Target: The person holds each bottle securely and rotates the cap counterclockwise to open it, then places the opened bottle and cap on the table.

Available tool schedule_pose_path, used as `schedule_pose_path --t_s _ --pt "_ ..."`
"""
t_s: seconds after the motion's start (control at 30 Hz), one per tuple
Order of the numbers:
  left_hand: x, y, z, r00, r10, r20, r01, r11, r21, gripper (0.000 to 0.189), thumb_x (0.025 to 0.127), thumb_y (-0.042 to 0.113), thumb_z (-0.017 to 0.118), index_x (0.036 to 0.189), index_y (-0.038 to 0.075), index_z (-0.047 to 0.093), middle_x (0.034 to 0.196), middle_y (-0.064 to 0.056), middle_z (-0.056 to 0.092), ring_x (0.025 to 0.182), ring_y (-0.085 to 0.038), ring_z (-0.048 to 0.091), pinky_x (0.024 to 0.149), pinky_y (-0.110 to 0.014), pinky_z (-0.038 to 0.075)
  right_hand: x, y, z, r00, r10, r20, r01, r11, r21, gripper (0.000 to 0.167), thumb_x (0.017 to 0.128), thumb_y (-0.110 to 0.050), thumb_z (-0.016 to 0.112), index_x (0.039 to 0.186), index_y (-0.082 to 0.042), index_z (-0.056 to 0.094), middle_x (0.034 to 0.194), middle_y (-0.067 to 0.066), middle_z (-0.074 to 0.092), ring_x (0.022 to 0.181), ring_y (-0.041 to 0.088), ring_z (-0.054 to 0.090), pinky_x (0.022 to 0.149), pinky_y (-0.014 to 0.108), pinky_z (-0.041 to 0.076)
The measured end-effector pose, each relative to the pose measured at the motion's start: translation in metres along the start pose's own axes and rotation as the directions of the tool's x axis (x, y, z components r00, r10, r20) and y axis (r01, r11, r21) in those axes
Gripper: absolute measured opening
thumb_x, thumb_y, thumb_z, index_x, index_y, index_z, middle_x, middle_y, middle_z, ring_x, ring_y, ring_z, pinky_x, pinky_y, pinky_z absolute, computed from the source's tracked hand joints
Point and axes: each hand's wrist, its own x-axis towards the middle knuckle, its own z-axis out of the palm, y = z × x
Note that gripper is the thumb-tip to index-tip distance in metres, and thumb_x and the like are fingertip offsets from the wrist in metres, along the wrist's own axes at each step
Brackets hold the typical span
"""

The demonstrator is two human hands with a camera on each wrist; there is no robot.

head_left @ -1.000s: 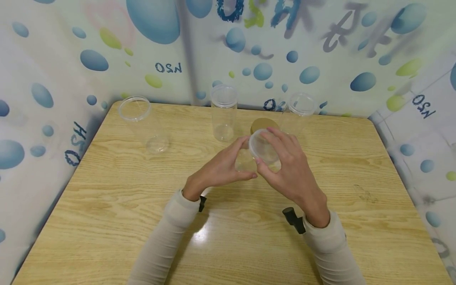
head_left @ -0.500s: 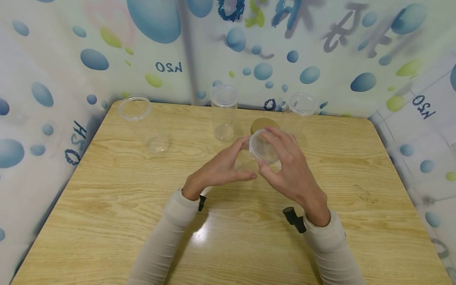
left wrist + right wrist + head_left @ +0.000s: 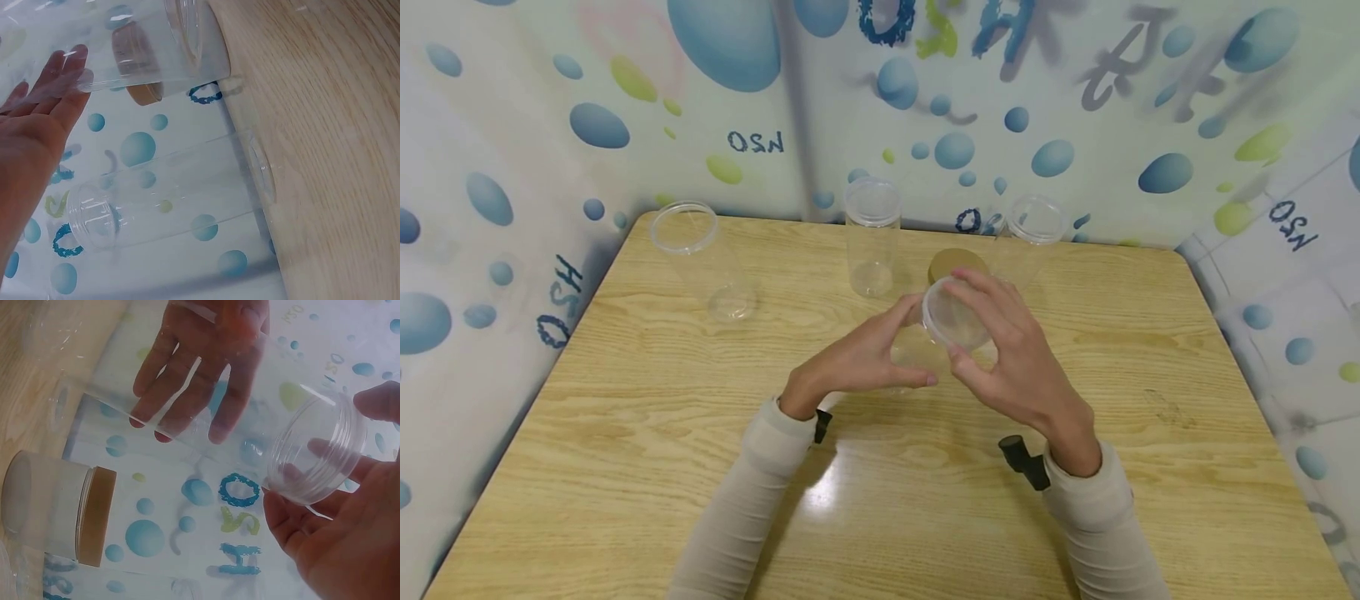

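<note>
Between my two hands, a clear plastic jar point(image 3: 259, 419) is held tilted above the table. My left hand point(image 3: 861, 357) holds its body from the left, with its fingers seen through the clear wall in the right wrist view. My right hand point(image 3: 1018, 354) grips the clear round lid point(image 3: 953, 317) at the jar's upper end, thumb on one side and fingers on the other. Whether the lid is loose or seated cannot be told. Behind the hands stands a jar with a gold-brown lid point(image 3: 958, 263), its body mostly hidden in the head view.
On the wooden table point(image 3: 625, 467), a tall clear jar point(image 3: 872, 242) stands upright at the back middle. Another clear jar point(image 3: 685, 230) is at the back left, and one more point(image 3: 1035, 221) at the back right. A printed cloth wall point(image 3: 955, 83) rises directly behind the table edge.
Both hands and the held jar have shifted slightly toward me. The right thumb has slid a little along the lid's edge. The standing jars have not moved.
</note>
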Motion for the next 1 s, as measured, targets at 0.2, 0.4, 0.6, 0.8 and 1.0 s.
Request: schedule_pose_path --t_s 0.2,0.4,0.6,0.8,1.0 --pt "-0.002 0.002 -0.004 1.0 -0.026 -0.013 0.026 1.0 0.012 0.09 0.082 0.029 0.083 0.153 0.024 0.027 0.152 0.002 0.043 0.141 -0.015 0.04 0.114 -0.048 0.034 0.0 0.001 -0.003 0.999 -0.013 -0.034 0.014 0.999 0.035 0.066 0.08 -0.012 0.063 0.144 -0.007 0.048 0.146 0.014 0.045 0.13 0.031 0.044 0.093 0.054 0.045" --pt "-0.005 0.002 -0.015 0.99 -0.028 -0.137 0.037 0.997 0.066 0.092 0.081 0.026 0.084 0.152 0.013 0.028 0.149 -0.007 0.042 0.139 -0.021 0.04 0.114 -0.05 0.033 0.002 0.01 -0.003 0.995 -0.026 -0.098 0.03 0.999 0.042 0.078 0.079 -0.013 0.07 0.15 -0.007 0.038 0.138 0.022 0.043 0.116 0.032 0.048 0.089 0.043 0.045" --pt "-0.008 -0.001 -0.029 0.944 0.027 -0.33 0.031 0.985 0.171 0.094 0.075 0.018 0.088 0.149 0.009 0.031 0.149 -0.013 0.031 0.136 -0.028 0.036 0.113 -0.05 0.033 0.003 0.024 -0.002 0.996 0.04 -0.078 -0.037 0.998 0.045 0.075 0.079 -0.013 0.074 0.148 -0.01 0.043 0.135 0.022 0.041 0.112 0.032 0.05 0.091 0.043 0.045" --pt "-0.014 -0.005 -0.044 0.862 0.001 -0.508 0.115 0.973 0.198 0.092 0.071 0.017 0.09 0.145 0.009 0.037 0.143 -0.017 0.027 0.131 -0.031 0.035 0.11 -0.053 0.033 0.003 0.034 -0.002 0.996 0.073 -0.042 -0.073 0.997 0.015 0.07 0.081 -0.015 0.075 0.143 -0.003 0.045 0.137 0.019 0.048 0.116 0.031 0.051 0.095 0.05 0.046" --pt "-0.017 -0.015 -0.053 0.77 -0.02 -0.638 0.201 0.956 0.213 0.091 0.068 0.018 0.092 0.144 0.01 0.043 0.138 -0.02 0.03 0.13 -0.033 0.029 0.108 -0.058 0.023 0.002 0.04 0.002 0.981 0.19 0.045 -0.188 0.982 -0.032 0.068 0.084 -0.02 0.074 0.142 -0.001 0.044 0.132 0.017 0.054 0.117 0.034 0.053 0.098 0.053 0.043"
